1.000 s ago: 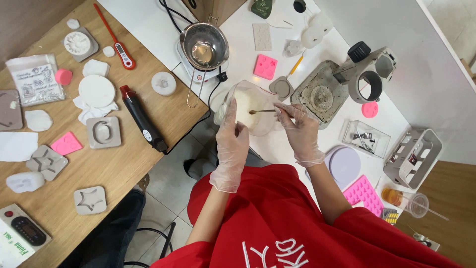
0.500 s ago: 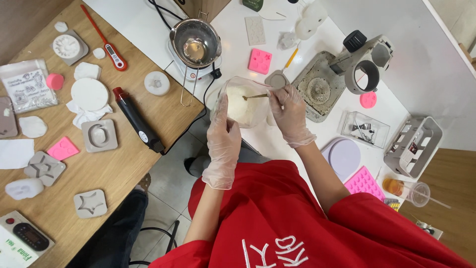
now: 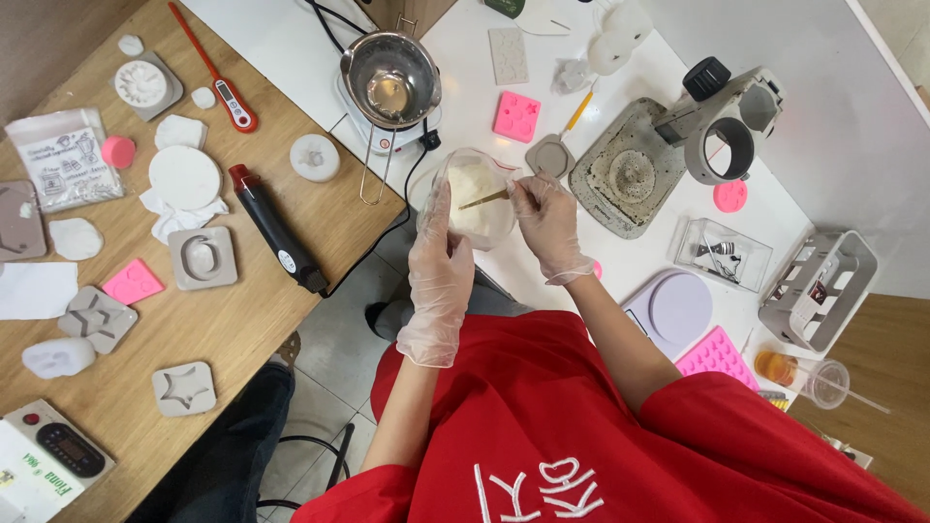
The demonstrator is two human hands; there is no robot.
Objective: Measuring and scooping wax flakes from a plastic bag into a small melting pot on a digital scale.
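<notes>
Head view, frame centre: gloved left hand [image 3: 438, 276] gripped clear cup [image 3: 475, 199] to steady it; gloved right hand [image 3: 547, 225] pinched wooden stick [image 3: 484, 199], stirring white mix inside.

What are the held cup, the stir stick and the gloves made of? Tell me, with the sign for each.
Cup: likely clear plastic, glossy; the cream fill shows through. Stir stick: probably wood, matte tan. Gloves on left hand and right hand: thin translucent plastic or vinyl, wrinkled.

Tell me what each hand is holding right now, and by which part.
The left hand grips the clear cup by its side wall. The right hand pinches the wooden stick at its upper end.
</notes>
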